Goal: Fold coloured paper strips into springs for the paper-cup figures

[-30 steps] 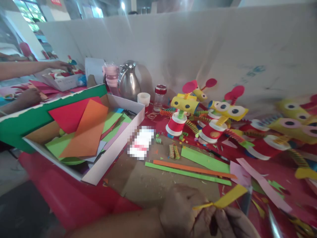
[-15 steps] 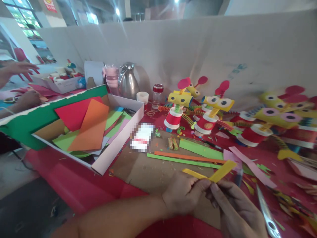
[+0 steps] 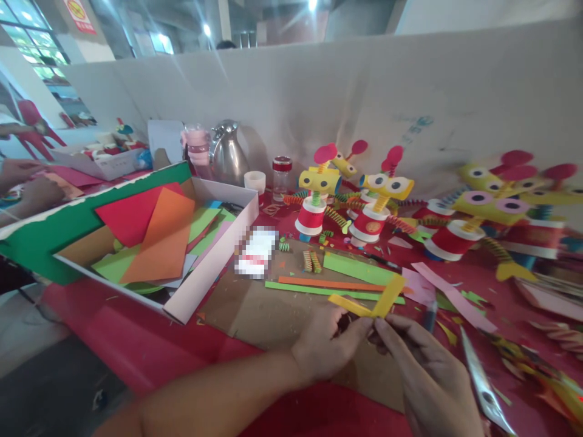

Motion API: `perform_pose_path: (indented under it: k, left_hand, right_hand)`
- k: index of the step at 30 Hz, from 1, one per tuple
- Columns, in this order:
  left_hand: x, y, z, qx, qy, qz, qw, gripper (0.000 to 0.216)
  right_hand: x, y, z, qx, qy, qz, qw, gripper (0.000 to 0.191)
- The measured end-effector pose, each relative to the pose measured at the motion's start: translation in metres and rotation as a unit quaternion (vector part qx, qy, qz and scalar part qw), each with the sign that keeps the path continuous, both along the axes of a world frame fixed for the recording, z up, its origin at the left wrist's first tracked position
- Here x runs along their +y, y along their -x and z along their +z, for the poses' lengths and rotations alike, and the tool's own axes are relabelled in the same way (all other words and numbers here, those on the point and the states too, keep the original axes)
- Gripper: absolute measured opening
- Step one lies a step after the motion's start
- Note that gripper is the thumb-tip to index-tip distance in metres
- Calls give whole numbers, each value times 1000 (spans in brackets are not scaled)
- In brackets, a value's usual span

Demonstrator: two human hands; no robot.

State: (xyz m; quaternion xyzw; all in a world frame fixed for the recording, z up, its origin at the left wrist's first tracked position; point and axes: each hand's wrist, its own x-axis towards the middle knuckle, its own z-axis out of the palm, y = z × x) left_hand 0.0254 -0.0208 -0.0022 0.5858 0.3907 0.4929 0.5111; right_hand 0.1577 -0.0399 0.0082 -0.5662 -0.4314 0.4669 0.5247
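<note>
Yellow paper strip: over right part of cardboard sheet, V-shaped; one piece or two, cannot tell. Left hand: thumb and fingers pinch V corner. Right hand: same pinch, just beside. Handling: expect light, flexible, easily creased stock, apt to tear; grip flat faces at corner, lightly. Counts: orange strip, 1, and narrow green strip, 1, on cardboard sheet; scissors, 1, right of cardboard sheet; cup figures, at least 5, beyond cardboard sheet, overlapping.
</note>
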Motion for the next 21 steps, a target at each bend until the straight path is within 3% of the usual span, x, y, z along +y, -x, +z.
perform_pose_path:
  k: [9, 15, 21]
  left_hand:
    - [0, -1, 7, -82, 24, -29, 996, 32]
    - [0, -2, 3, -78, 31, 3, 996, 32]
    - [1, -2, 1, -106, 58, -6, 993, 40]
  right_hand:
    - [0, 3, -5, 36, 8, -4, 999, 33]
    - [0, 2, -4, 43, 9, 4, 999, 28]
    - [2, -1, -5, 83, 33, 19, 996, 28]
